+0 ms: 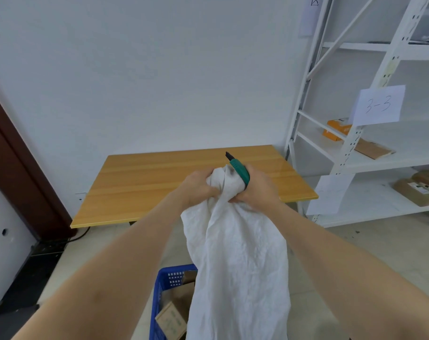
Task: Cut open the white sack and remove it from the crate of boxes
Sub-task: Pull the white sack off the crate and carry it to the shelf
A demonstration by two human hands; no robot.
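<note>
The white sack [235, 261] hangs limp from both my hands, held up in front of me above the blue crate [163, 288]. My left hand [196, 190] grips the bunched top of the sack. My right hand [257, 187] grips the same bunch together with a green utility knife [239, 170], whose dark blade points up and away. Several brown cardboard boxes [171, 317] lie in the crate, partly hidden by the sack's lower end.
A wooden table [159, 182] stands just beyond my hands against the white wall. A white metal shelving rack [370, 153] with cardboard parcels and a paper label "3-3" is on the right. A dark door frame [17, 168] and cables lie at the left.
</note>
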